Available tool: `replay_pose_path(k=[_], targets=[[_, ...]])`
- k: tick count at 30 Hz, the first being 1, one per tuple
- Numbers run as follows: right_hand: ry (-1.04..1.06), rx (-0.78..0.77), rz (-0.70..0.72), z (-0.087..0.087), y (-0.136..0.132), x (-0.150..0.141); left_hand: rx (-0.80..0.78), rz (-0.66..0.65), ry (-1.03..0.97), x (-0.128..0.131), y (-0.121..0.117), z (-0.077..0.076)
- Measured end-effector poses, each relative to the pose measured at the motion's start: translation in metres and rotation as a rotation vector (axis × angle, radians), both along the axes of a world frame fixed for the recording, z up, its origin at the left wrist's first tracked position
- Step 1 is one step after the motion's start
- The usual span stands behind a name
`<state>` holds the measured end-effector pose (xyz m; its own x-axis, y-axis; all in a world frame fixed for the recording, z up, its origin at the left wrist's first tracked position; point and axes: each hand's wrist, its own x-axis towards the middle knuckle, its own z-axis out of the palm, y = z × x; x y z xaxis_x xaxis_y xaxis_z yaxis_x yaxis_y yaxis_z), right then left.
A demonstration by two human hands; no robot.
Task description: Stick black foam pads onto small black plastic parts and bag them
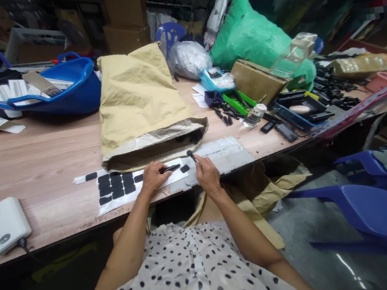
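Note:
Over the table's front edge, my left hand (154, 177) is closed around a small, slim black piece (172, 168) whose kind I cannot make out. Just to its right, my right hand (207, 173) pinches a thin tool with a round black head (190, 153), held upright. Beneath my left hand lies a white backing sheet (116, 204) carrying several black rounded stickers (117, 187). One loose-looking black sticker (184, 169) sits between the two hands. Right behind them, a large tan paper sack (139, 95) lies with its dark mouth facing me.
A blue basin (69, 96) with white boxes stands at the back left, a white device (5, 226) with a cable at the front left. To the right are a clear bottle (255, 115), a green tray (239, 102) and many black parts. Blue chairs (369, 218) stand at right.

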<state>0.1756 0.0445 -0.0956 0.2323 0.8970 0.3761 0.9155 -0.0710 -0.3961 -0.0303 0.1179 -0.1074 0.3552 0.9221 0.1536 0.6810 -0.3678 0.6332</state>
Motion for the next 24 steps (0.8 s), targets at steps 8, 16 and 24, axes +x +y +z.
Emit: replay_pose_path(k=[8, 16, 24], targets=[[-0.233, -0.179, -0.242, -0.006, 0.026, 0.041, 0.043, -0.004, -0.020, -0.002, 0.001, -0.004], [-0.302, -0.112, -0.263, -0.015, 0.028, 0.036, 0.114, -0.061, -0.195, -0.004, -0.029, 0.013], [-0.320, -0.074, -0.255, -0.023, 0.029, 0.039, -0.215, -0.227, -0.085, -0.008, -0.128, -0.012]])
